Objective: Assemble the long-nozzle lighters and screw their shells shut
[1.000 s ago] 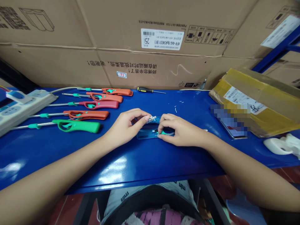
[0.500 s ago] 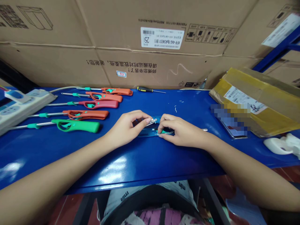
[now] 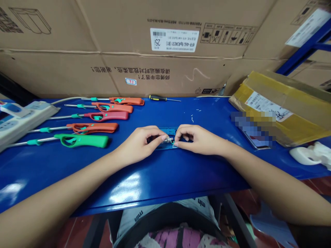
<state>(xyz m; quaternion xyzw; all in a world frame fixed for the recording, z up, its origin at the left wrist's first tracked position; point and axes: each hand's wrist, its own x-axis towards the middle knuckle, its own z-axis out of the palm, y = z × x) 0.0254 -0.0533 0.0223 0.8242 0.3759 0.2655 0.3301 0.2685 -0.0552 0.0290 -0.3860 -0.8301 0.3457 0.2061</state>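
Note:
My left hand [image 3: 146, 140] pinches a small silvery metal piece [image 3: 168, 139] between thumb and fingertips. Beneath both hands lies a blue plastic casing [image 3: 169, 131] on the blue table [image 3: 165, 175], with thin white wires showing near its middle. My right hand [image 3: 198, 139] is closed at the casing's right side, thumb and finger together at the wires; what exactly they hold is too small to make out. Its palm and fingers hide the casing's right part.
Several lighters, among them a green one [image 3: 82, 141], lie at the left beside a white power strip [image 3: 31, 117]. A yellow-black screwdriver [image 3: 158, 98] lies behind. At the right are a phone [image 3: 254, 136], a taped carton [image 3: 287, 113] and a white object [image 3: 305, 155].
My left hand has brought the metal piece slightly lower, closer to my right fingertips. The camera view has shifted slightly.

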